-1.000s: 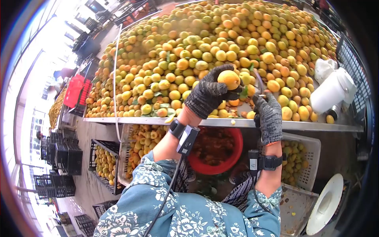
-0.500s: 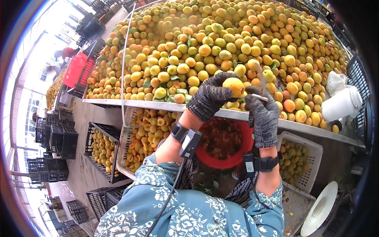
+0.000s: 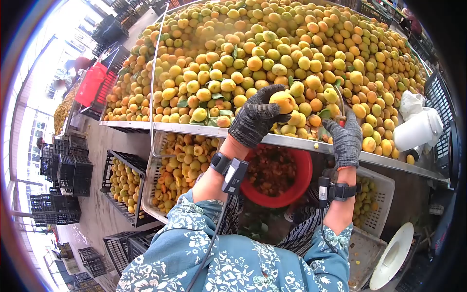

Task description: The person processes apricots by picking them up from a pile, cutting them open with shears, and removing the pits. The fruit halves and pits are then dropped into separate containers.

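In a dark grey glove, my left hand (image 3: 256, 117) grips an orange-yellow apricot (image 3: 282, 102) between fingers and thumb, above the metal edge of the table. To its right my right hand (image 3: 345, 138), gloved too, is closed around the handle of a thin curved tool (image 3: 342, 103) whose tip points up and away. The two hands are apart. Behind them a large heap of apricots (image 3: 209, 53) with some green leaves covers the table (image 3: 233, 134). Below the edge, between my forearms, stands a red basin (image 3: 305, 177) with dark brown-orange pieces in it.
Left of the basin a crate (image 3: 148, 197) holds split apricots, beside a black crate (image 3: 140, 163) of apricots. At right are a pale crate (image 3: 386, 194), a white container (image 3: 419, 129) and a white hat (image 3: 393, 255). A red crate (image 3: 92, 85) stands far left.
My right hand has moved right with the tool, away from the apricot. My left hand has shifted slightly left and still holds the apricot, now turned, with a split showing.
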Demonstrator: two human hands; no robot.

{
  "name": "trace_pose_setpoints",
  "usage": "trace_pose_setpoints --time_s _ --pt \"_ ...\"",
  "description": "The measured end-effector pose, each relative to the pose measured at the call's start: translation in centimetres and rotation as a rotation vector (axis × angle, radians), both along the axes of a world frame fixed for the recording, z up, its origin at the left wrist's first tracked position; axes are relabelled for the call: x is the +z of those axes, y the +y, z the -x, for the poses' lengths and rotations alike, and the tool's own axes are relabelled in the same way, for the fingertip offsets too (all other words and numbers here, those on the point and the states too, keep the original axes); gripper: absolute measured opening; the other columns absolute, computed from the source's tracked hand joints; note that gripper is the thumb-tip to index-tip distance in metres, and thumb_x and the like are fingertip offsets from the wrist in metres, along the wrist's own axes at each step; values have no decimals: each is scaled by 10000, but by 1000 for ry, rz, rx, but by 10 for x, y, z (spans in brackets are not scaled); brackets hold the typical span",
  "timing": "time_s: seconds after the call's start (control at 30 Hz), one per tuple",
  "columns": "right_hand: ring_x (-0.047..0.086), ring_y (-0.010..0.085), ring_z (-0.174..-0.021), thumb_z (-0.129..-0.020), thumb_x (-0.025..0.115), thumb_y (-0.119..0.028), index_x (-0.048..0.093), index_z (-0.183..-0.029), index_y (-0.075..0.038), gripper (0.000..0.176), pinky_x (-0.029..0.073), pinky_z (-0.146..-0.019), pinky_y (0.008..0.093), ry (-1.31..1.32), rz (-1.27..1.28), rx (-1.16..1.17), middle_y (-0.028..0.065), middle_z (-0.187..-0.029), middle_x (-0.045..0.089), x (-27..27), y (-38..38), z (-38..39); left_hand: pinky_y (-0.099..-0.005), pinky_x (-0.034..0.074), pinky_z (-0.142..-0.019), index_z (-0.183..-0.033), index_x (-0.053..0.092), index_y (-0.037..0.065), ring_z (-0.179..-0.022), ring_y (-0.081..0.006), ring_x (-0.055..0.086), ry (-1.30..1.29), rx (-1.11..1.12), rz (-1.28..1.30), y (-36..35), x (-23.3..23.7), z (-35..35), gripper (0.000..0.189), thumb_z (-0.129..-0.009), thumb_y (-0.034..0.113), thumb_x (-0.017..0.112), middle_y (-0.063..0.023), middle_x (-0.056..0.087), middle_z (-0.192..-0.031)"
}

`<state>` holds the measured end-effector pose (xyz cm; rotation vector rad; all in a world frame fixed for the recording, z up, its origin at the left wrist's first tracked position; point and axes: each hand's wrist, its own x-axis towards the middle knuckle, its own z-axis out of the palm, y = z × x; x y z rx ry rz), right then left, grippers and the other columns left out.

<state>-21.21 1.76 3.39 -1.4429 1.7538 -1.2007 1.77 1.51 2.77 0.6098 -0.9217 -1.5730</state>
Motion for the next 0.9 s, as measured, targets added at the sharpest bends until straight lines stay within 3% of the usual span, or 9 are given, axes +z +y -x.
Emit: trace_pose_setpoints --time_s 0.03,0.17,0.2,0.27,0.4,0.5,0.67,0.77,0.9 --pt "562 157 -616 -777 745 -217 642 -1046 -78 320 455 -499 251 49 -29 -60 24 -748 621 -1 2 -1 -315 557 -832 -1244 520 -7 -999 -195 619 164 -65 -73 0 0 -2 506 -805 151 718 -115 608 -1103" --pt "536 119 -611 -804 723 -209 645 -1027 -55 282 428 -521 233 35 -88 97 21 -743 612 -19 3 -1 -340 565 -827 -1295 467 2 -968 -246 636 172 -47 -18 -1 1 -2 531 -849 183 691 -123 596 -1114" --pt "530 100 -558 -829 706 -214 634 -982 -46 239 418 -482 232 -268 -108 116 23 -695 587 -14 8 -9 -335 564 -831 -1280 477 9 -965 -240 636 -419 148 209 0 4 1 534 -839 205 706 -116 599 -1095" --pt "470 77 -516 -873 675 -253 630 -931 -8 256 352 -456 199 -676 -96 135 24 -687 585 1 16 -24 -319 563 -825 -1260 494 13 -954 -225 637 -320 96 149 2 7 4 530 -824 212 722 -112 602 -1085" --pt "440 106 -375 -897 630 -397 606 -952 -24 378 341 -332 230 -977 32 312 20 -615 541 18 11 -29 -307 553 -787 -1234 516 0 -937 -188 647 -286 -12 45 6 5 10 486 -833 207 699 -92 643 -1027" --pt "439 105 -383 -898 603 -462 599 -966 -24 443 344 -343 223 -1147 -7 297 14 -586 506 30 9 -30 -267 549 -704 -1194 554 19 -848 -151 641 -174 -131 -83 9 4 17 474 -806 235 719 -72 642 -990" --pt "450 120 -433 -873 651 -301 611 -849 -75 231 370 -399 257 -1349 145 280 -15 -558 452 34 7 -20 -235 512 -679 -1179 560 40 -810 -125 610 -325 -260 -111 17 2 29 539 -746 287 764 -46 624 -952" --pt "437 117 -429 -872 648 -269 611 -838 -77 198 359 -392 258 -1264 310 241 -18 -549 438 30 0 -10 -238 491 -689 -1189 552 54 -782 -112 583 -320 -339 -145 24 0 40 568 -732 306 774 -29 608 -947" --pt "410 128 -418 -884 629 -255 600 -827 -61 204 352 -387 266 -1194 267 153 1 -551 453 41 3 -12 -223 483 -661 -1201 546 57 -786 -96 570 -348 -337 -155 26 3 48 570 -731 284 776 -20 598 -973"
